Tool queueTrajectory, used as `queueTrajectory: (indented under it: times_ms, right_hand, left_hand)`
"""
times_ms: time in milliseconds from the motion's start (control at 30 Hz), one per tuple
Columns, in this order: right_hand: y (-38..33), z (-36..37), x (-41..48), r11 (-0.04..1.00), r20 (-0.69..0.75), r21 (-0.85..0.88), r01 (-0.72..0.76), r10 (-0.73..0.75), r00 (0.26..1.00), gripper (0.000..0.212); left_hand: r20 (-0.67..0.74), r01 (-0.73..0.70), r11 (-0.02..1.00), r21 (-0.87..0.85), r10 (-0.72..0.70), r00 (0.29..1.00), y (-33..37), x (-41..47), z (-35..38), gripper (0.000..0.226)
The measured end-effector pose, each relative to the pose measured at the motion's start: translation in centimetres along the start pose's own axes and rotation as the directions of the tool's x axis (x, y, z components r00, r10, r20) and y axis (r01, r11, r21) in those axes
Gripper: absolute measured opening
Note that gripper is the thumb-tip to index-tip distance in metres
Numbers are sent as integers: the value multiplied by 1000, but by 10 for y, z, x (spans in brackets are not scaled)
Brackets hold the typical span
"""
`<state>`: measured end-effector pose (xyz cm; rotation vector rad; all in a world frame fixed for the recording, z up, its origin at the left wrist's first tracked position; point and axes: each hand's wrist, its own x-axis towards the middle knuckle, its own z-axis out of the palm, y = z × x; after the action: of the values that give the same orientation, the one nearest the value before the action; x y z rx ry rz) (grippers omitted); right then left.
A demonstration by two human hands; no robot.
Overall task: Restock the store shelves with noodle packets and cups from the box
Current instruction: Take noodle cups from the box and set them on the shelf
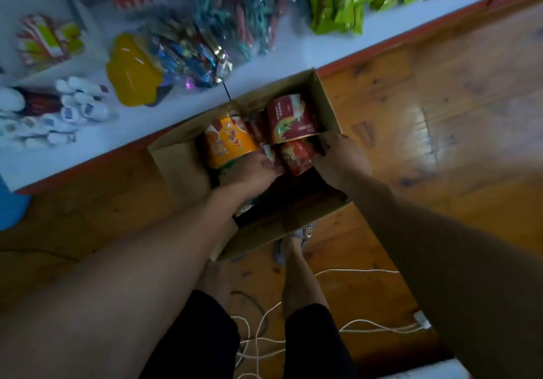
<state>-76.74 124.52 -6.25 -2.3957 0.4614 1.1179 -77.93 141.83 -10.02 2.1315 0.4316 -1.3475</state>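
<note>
Head view, looking down. Cardboard box (182,158) open on the wooden floor (440,99), set against the edge of a low white shelf (293,52). Inside, at least 3 noodle cups on their sides: orange cup (229,140) at left, dark red cup (291,117) at the far side, red cup (296,155) just nearer than it and touching.

Probably light, thin-walled and easily dented, with smooth printed sleeves prone to slipping. Best taken round the body near the stiffer rim, not by the lid.

Left hand (249,173) curled against the near end of the orange cup, fingers wrapped under it. Right hand (340,158) closed round the right side of the red cup, upper edge against the dark red cup; exact finger placement lost to blur.

Green packets (338,5) upright on the shelf, well apart from the box.
</note>
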Motion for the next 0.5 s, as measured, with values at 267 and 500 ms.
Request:
queueTrajectory:
  times_ms: [267,500]
  right_hand:
    - [29,63,70,999,23,40,-23,22,999,68]
    - [36,88,99,995,-7,94,-39,40,999,80]
  left_hand:
    - [3,77,992,-105,-77,997,-8,103,34,71]
    - [0,75,979,-190,-76,997,1,138,43,71]
